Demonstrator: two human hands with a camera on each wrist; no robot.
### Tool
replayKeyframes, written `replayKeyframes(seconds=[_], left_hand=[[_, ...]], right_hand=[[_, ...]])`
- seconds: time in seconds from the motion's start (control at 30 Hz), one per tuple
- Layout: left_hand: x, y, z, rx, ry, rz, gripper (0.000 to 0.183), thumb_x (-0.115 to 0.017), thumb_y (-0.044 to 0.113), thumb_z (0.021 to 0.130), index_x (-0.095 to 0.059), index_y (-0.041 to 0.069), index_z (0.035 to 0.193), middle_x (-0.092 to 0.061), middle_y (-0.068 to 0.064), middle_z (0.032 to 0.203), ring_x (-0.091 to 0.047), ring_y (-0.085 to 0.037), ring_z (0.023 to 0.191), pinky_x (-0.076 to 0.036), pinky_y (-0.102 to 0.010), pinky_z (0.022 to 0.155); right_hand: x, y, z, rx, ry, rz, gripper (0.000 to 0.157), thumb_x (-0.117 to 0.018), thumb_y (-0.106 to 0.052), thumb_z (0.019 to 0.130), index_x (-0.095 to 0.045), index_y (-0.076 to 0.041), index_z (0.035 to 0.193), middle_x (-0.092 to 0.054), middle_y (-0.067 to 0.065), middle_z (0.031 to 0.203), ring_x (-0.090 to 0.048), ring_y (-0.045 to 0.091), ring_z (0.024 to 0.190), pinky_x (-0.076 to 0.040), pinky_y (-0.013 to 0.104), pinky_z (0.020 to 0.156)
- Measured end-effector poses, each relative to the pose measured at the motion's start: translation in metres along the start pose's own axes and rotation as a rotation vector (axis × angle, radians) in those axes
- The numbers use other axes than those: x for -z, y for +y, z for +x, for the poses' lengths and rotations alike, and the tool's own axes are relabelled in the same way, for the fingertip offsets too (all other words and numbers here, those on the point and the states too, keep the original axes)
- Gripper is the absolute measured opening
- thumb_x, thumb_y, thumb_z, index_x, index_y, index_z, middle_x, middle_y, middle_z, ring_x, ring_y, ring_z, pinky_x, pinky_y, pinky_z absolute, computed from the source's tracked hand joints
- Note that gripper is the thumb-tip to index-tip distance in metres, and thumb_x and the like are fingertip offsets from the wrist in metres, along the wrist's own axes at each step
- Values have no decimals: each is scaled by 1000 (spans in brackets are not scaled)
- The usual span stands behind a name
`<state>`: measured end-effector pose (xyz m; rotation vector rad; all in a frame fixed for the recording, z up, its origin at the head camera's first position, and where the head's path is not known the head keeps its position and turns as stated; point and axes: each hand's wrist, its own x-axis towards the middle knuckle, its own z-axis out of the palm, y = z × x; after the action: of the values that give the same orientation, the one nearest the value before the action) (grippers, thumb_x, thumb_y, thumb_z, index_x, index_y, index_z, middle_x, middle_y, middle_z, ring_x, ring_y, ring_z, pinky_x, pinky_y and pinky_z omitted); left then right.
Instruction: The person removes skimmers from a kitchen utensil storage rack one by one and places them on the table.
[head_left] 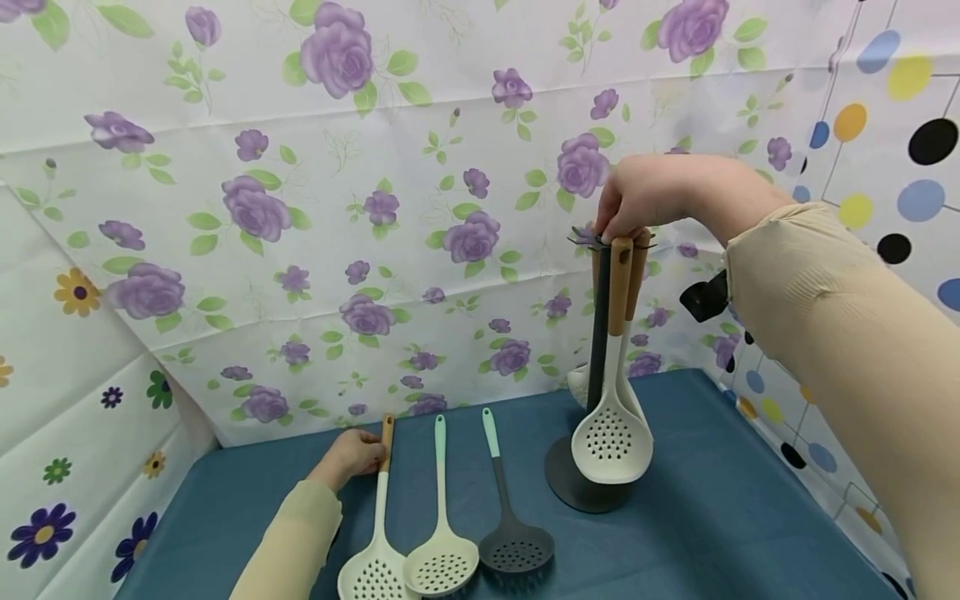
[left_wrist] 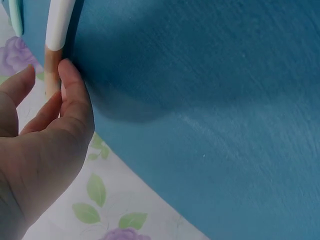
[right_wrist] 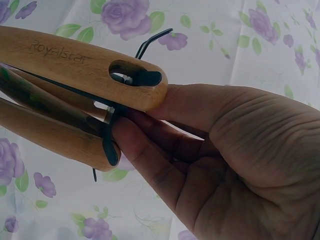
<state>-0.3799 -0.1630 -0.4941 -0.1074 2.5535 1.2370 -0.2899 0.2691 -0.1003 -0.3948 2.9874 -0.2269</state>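
Note:
My left hand (head_left: 352, 457) is at the wooden handle of a white skimmer (head_left: 377, 571) lying on the table. In the left wrist view, the thumb and a fingertip pinch that handle (left_wrist: 52, 65), while another finger stands apart from it. My right hand (head_left: 651, 200) reaches over the dark utensil stand (head_left: 597, 350) and pinches its top among the hooks. Wood-handled white utensils hang from the stand, with a skimmer (head_left: 611, 446) in front and others partly hidden behind. In the right wrist view, a wooden handle (right_wrist: 85, 62) hangs on a hook beside the fingers.
Right of the left hand lie a cream skimmer (head_left: 441, 562) with a mint handle and a dark grey skimmer (head_left: 517, 546). The stand's round base (head_left: 573, 483) rests on the blue table (head_left: 720, 517). Floral sheeting (head_left: 420, 208) rises behind the table's back edge.

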Motion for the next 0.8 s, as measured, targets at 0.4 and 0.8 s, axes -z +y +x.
replayKeyframes(seconds=[0.4, 0.8], left_hand=[[17, 17, -18, -109, 11, 215, 77, -54, 40, 106, -26, -12, 156, -36, -38, 152, -41, -53, 136, -41, -63, 106], [20, 45, -51, -300, 75, 385, 87, -57, 52, 103, -23, -3, 161, -24, -36, 159, -25, -55, 145, -30, -70, 111]], right_hand=[[1, -1, 0, 6, -3, -23, 24, -65, -16, 101, -75, -2, 118, -73, 13, 109, -66, 28, 97, -54, 49, 88], [0, -2, 0, 14, 5, -14, 22, -65, -14, 101, -76, -2, 116, -73, 11, 105, -65, 26, 93, -55, 46, 85]])
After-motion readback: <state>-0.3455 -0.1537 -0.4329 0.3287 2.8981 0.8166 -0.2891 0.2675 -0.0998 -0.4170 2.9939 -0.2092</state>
